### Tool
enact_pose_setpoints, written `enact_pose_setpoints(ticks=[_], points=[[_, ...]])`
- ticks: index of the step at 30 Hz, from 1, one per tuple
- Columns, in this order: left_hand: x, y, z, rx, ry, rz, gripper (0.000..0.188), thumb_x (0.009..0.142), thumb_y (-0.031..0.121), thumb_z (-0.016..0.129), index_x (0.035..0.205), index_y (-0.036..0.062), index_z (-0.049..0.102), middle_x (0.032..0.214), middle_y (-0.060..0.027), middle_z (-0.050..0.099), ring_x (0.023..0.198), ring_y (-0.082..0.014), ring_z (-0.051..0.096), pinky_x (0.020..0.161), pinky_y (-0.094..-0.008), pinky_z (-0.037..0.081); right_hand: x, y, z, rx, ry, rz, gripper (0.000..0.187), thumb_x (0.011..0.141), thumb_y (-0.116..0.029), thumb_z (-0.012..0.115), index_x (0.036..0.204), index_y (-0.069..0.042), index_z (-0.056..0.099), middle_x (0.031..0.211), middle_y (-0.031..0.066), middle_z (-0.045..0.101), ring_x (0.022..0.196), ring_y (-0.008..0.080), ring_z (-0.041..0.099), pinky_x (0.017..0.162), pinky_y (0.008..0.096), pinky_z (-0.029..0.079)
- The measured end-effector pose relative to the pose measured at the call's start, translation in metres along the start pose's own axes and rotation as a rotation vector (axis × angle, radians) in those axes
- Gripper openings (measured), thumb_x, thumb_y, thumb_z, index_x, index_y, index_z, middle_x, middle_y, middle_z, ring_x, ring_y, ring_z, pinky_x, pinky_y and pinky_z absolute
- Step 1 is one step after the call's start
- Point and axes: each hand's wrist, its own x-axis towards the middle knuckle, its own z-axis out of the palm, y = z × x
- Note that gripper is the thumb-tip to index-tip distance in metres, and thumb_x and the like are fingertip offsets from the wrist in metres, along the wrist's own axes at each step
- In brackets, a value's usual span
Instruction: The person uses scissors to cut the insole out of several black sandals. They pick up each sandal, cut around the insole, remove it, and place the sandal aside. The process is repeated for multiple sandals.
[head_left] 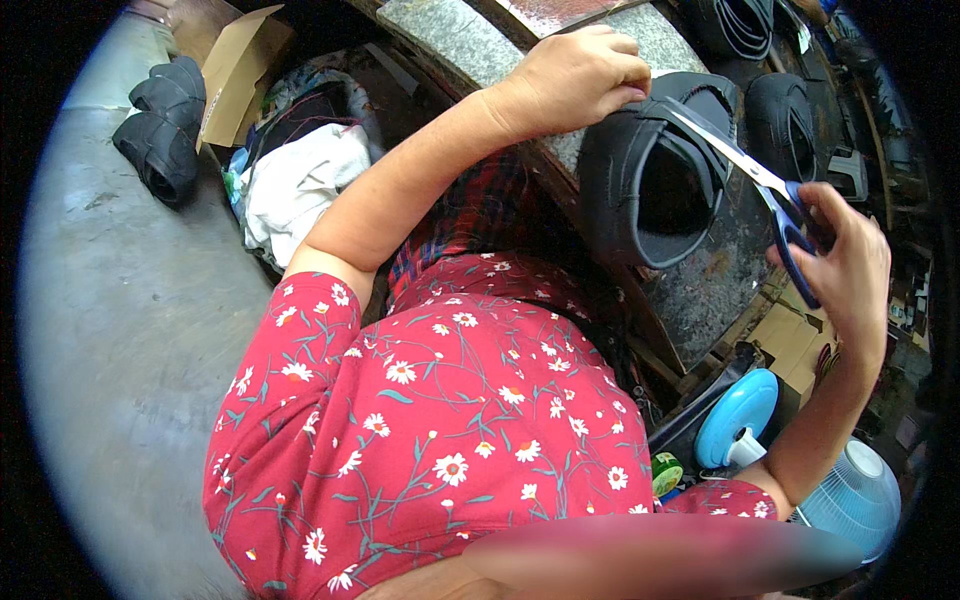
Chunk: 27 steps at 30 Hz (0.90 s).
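A black shoe [610, 190] stands on the dark worktop [710, 305] with its padded opening facing up. My left hand [585, 80] is closed in a pinch at the shoe's upper edge; anything between the fingertips is too small to make out. Fingers of my right hand [850, 260] are through the handles of a pair of scissors [735, 155] with dark blue grips. The scissors' blades reach over the shoe's opening, their tips close to the fingertips of my left hand. The blades are parted.
More black shoes [785, 125] stand on the bench beyond, and another pair [165, 130] lies on the grey floor [140, 330] at left. A white cloth [305, 185] fills a bag beside a cardboard box [240, 75]. A blue fan [738, 420] sits at lower right.
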Motion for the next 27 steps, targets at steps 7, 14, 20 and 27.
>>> enact_pose_setpoints(ticks=[7,14,20,27], points=[[0.005,0.011,0.009,0.121,0.082,0.065,0.012,0.088,0.022,0.069,0.092,0.0116,0.071,0.093,-0.0039,0.066,0.096,-0.0257,0.065,0.083,-0.0376,0.055,0.059,-0.032,-0.031,-0.288,-0.171,-0.103,0.039,0.062,-0.025,0.088,0.09,-0.002,0.074,0.081,0.0151,0.072,0.077,0.0298,0.071,0.076,0.0386,0.055],[0.003,0.012,0.017,0.068,0.06,-0.067,0.015,0.089,0.025,0.068,0.095,0.0116,0.071,0.095,-0.0031,0.067,0.098,-0.0266,0.065,0.083,-0.0399,0.056,0.081,-0.022,-0.033,-0.355,-0.17,-0.133,0.025,0.066,-0.017,0.086,0.077,-0.002,0.07,0.07,0.0131,0.066,0.065,0.0231,0.066,0.063,0.0351,0.051],[-0.015,0.018,0.016,-0.122,-0.066,-0.115,0.021,0.089,0.016,0.069,0.109,0.0111,0.072,0.109,-0.0103,0.067,0.111,-0.0309,0.06,0.096,-0.041,0.049,0.082,-0.002,-0.05,-0.22,-0.465,0.024,0.038,0.063,-0.022,0.086,0.085,0.002,0.067,0.068,0.0118,0.062,0.062,0.0221,0.062,0.061,0.0335,0.047],[-0.01,0.021,0.025,-0.052,-0.033,-0.068,0.01,0.087,0.018,0.071,0.09,0.0082,0.069,0.093,-0.0052,0.064,0.099,-0.0294,0.06,0.088,-0.0416,0.051,0.072,0.01,-0.027,-0.249,-0.153,-0.303,0.041,0.059,-0.027,0.089,0.083,0.001,0.071,0.074,0.0147,0.067,0.069,0.0285,0.066,0.067,0.0375,0.051]])
